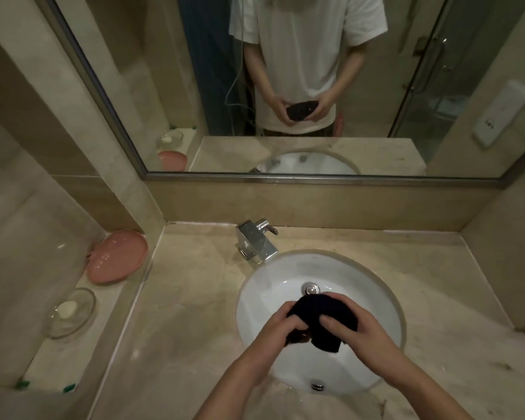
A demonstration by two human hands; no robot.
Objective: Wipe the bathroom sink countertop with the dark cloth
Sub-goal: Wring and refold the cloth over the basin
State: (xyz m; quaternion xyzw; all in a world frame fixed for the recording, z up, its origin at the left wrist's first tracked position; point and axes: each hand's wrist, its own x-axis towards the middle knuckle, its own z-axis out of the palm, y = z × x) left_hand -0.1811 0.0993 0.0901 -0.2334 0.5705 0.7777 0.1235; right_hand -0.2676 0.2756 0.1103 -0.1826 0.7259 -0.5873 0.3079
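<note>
A bunched dark cloth hangs above the white sink basin, held between both hands. My left hand grips its left side with curled fingers. My right hand grips its right side, thumb pressed on top. A loose end of the cloth droops below the hands. The beige marble countertop surrounds the basin on all sides.
A chrome faucet stands behind the basin. On a raised ledge at the left lie a pink dish and a glass soap dish with a white soap. A mirror covers the back wall.
</note>
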